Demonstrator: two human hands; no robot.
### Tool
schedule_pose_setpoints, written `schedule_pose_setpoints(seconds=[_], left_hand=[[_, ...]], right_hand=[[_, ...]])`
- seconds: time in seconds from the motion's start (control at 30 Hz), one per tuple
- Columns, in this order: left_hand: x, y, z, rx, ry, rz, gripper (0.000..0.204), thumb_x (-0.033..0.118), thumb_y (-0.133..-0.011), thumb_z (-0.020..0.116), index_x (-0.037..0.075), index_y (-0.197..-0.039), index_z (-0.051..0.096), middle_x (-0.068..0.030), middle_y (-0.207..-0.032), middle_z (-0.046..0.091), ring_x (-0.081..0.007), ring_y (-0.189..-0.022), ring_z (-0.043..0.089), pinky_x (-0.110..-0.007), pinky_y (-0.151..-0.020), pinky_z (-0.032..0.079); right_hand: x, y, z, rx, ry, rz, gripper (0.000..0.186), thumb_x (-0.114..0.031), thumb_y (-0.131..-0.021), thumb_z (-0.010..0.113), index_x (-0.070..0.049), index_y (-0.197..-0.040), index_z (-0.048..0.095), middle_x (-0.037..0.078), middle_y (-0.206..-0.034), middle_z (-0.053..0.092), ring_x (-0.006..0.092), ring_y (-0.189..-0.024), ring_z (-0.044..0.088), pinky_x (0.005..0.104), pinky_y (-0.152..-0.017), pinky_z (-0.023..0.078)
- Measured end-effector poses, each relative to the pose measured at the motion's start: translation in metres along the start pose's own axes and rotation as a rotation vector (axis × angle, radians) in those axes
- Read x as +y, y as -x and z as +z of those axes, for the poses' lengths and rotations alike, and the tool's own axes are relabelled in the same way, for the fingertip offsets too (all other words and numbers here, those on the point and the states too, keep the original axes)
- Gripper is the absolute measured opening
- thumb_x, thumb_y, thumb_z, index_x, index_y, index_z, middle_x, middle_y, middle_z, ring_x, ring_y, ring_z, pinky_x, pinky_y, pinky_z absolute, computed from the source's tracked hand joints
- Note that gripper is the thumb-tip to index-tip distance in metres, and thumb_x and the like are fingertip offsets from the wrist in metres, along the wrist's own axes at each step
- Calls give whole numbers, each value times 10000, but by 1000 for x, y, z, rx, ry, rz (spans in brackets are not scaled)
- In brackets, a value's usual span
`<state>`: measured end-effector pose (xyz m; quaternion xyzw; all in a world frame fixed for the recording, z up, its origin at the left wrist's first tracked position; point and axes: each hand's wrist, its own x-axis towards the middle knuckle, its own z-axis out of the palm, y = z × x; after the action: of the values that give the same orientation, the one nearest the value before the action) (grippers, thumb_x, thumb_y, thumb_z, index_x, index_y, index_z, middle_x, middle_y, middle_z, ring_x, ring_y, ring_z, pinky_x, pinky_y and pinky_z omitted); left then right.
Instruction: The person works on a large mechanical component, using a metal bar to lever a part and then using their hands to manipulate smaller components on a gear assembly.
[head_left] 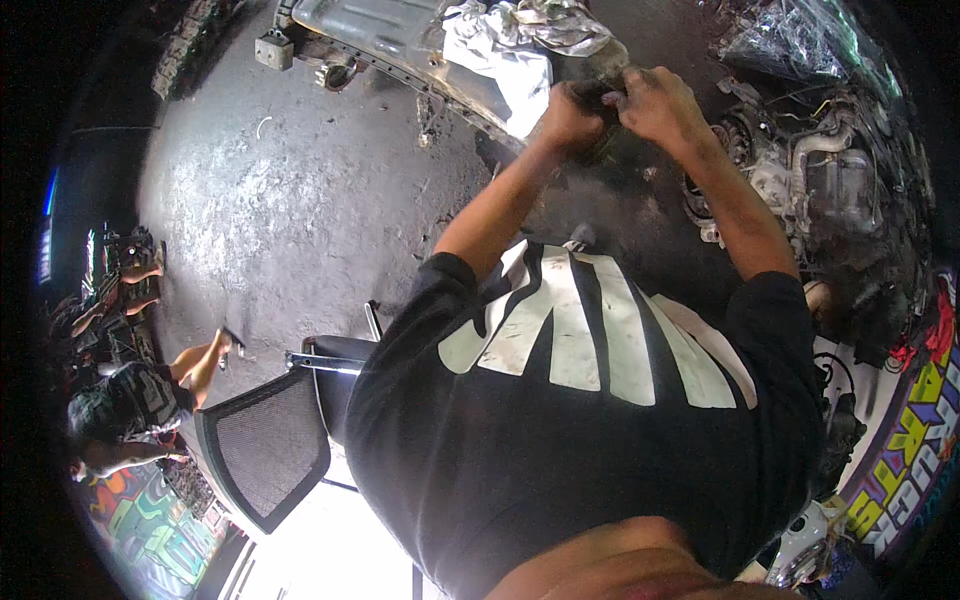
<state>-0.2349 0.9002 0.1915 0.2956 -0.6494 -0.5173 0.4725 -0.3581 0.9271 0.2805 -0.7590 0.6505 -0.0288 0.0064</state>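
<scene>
Both arms reach forward to the end of a large grey metal part (380, 25), which has a flanged edge lined with holes. My left hand (572, 120) is closed in a fist beside a crumpled white rag (515, 65) that lies over the part. Just to its right, my right hand (660, 108) is also closed, fingers curled toward the left one. Something small and dark shows between the two hands, but the fingers and the shadow hide what it is.
At right stands a greasy engine assembly (800, 175) with pipes, below clear plastic wrapping (790, 40). A mesh-backed chair (265, 450) is at lower left, near another person (130, 405). A small metal block (273, 50) is on the stained floor (260, 200).
</scene>
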Motion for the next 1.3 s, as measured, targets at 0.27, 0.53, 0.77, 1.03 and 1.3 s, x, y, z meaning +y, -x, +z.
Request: schedule_pose_setpoints(seconds=[0.27,0.53,0.77,1.03,1.3], left_hand=[[-18,1,-16,-344,181,52,237,26,-615,570,9,-848,613,-61,-765,620,-120,-690,534,-277,-679,450],[-9,-5,-19,-213,-188,32,229,36,-626,583,4,-849,624,-90,-757,646,-139,-668,575,-286,-638,467],[-4,5,0,125,-35,6,293,70,-593,653,1,-875,613,-84,-790,644,-131,-723,583,-278,-671,471],[1,8,-8,-152,167,43,210,53,-673,614,35,-882,615,-140,-823,622,-219,-761,613,-328,-658,466],[8,-8,-18,-202,-223,88,232,94,-695,602,35,-917,629,-118,-852,644,-118,-756,586,-305,-698,467]], right_hand=[[18,8,-3,-259,-241,-162,291,-61,-656,623,-35,-932,535,115,-876,563,296,-800,587,333,-713,477],[-8,16,7,207,-67,-80,280,-238,-704,646,-46,-890,563,134,-670,593,322,-595,597,379,-544,490],[-13,7,2,360,-87,78,294,-305,-712,661,-26,-720,570,176,-659,600,357,-635,597,406,-569,484],[10,5,-19,11,-209,-254,246,-217,-723,622,-56,-900,566,169,-761,597,344,-735,593,407,-659,483],[15,2,-12,-13,68,-65,369,-145,-666,629,-56,-1015,548,130,-944,589,317,-880,557,382,-764,460]])
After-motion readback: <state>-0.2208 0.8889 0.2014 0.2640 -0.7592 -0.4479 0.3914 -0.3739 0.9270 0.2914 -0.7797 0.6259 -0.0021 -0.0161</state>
